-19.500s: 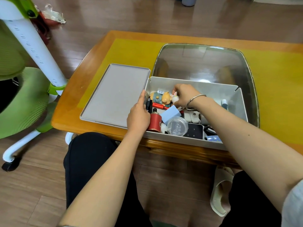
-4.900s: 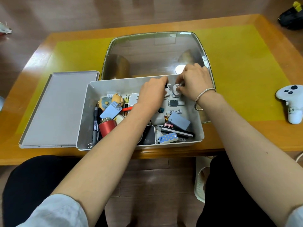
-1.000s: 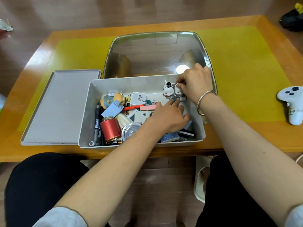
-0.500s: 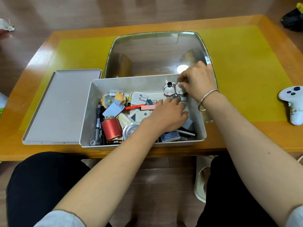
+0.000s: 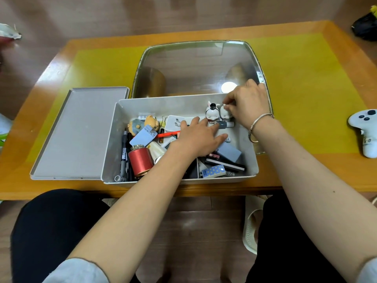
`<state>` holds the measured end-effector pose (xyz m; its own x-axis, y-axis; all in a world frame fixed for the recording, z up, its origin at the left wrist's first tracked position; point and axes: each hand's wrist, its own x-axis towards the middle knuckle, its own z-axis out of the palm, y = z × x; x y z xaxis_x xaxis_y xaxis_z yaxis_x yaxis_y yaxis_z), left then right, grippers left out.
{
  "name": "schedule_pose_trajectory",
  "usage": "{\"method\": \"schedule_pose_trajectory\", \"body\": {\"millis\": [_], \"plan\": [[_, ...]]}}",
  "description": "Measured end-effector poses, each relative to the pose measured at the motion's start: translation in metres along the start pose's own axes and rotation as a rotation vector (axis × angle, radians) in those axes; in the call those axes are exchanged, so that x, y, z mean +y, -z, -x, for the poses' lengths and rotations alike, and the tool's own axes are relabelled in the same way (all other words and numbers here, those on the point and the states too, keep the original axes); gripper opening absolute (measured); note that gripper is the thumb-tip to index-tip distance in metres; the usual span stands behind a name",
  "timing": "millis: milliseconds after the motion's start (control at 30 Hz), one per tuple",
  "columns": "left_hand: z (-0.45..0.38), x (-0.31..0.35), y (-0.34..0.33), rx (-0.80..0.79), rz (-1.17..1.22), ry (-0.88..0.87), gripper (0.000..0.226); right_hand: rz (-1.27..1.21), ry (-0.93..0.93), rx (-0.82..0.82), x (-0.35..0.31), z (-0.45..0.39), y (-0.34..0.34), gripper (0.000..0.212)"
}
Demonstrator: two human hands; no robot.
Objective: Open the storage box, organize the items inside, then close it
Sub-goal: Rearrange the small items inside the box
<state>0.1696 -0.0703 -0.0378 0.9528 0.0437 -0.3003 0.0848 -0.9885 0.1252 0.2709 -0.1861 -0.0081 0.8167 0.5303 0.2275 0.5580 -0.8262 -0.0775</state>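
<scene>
On the wooden surface [image 5: 306, 170] near its front edge sits the grey storage box [image 5: 142, 103], open, its lid [image 5: 79, 135] lying flat just beside it on the left. Left hand [image 5: 195, 139] reaches into the middle of the box, fingers straight and spread, palm down over the clutter, fingertips near a grey-capped white tube [image 5: 224, 125]; cannot tell if it presses anything. Right hand [image 5: 248, 105] at the far right corner, fingers curled, pinching a small white figurine [image 5: 224, 113] by its top; a bracelet [image 5: 258, 124] on that wrist. Second white rabbit figurine with black cap [image 5: 212, 113] stands upright, touching the first. Left part of box: red thread spool [image 5: 140, 161], pens [image 5: 123, 154] along the left wall, bear toy [image 5: 142, 123], blue card [image 5: 143, 135]. Front right: blue polka-dot case [image 5: 213, 171], grey-blue block [image 5: 229, 153]. Behind the box, a clear plastic tray [image 5: 195, 64]. White game controller [image 5: 365, 129] well apart at the right edge.
</scene>
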Motion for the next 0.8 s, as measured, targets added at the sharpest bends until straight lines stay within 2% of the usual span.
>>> {"method": "schedule_pose_trajectory", "body": {"millis": [400,600,700,800], "plan": [[0.008,-0.002,0.009,-0.024,0.000,-0.032,0.057,-0.067,-0.022,0.036,-0.002,0.004,0.008,0.015],[0.039,-0.029,0.028,0.207,0.013,-0.101,0.047,-0.349,0.031,0.186,-0.013,0.021,0.024,0.011],[0.054,-0.057,0.033,0.304,0.043,-0.093,0.041,-0.441,0.102,0.097,-0.031,0.028,0.022,0.011],[0.066,-0.095,0.035,0.318,0.081,0.038,0.037,-0.457,0.193,-0.114,-0.050,0.033,0.009,0.017]]}}
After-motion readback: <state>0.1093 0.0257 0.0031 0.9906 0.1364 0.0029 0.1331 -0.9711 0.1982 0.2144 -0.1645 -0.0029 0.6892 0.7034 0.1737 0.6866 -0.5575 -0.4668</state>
